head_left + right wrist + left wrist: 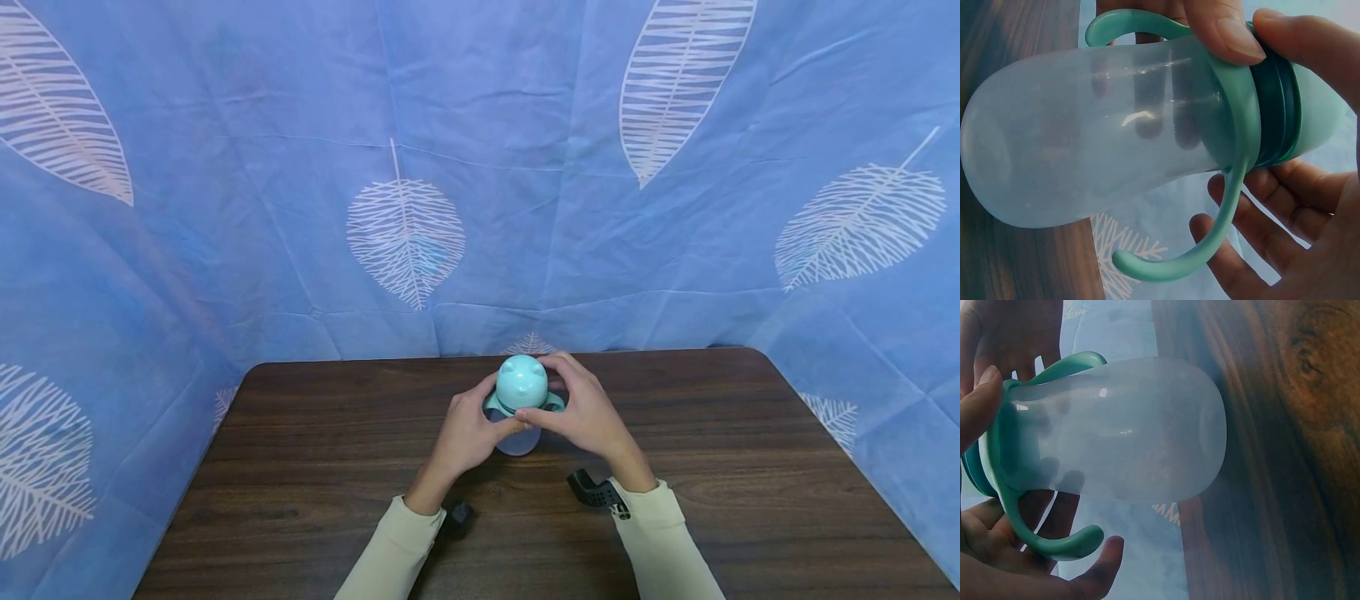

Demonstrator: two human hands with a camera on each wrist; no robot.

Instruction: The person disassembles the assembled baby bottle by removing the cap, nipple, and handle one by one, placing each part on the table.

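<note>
A baby bottle with a translucent body, a mint cap and two curved mint handles stands upright over the table. My left hand holds it from the left, its thumb pressing the mint handle ring just under the dark teal collar. From the right, my right hand grips round the collar and the cap's lower edge, thumb in front. Fingers of the left hand show blurred through the bottle body in the right wrist view. No liquid shows inside.
The dark wooden table reaches back to a blue cloth printed with white leaves, which hangs behind and at both sides. A black strap is at the right wrist, and a small black device at the left.
</note>
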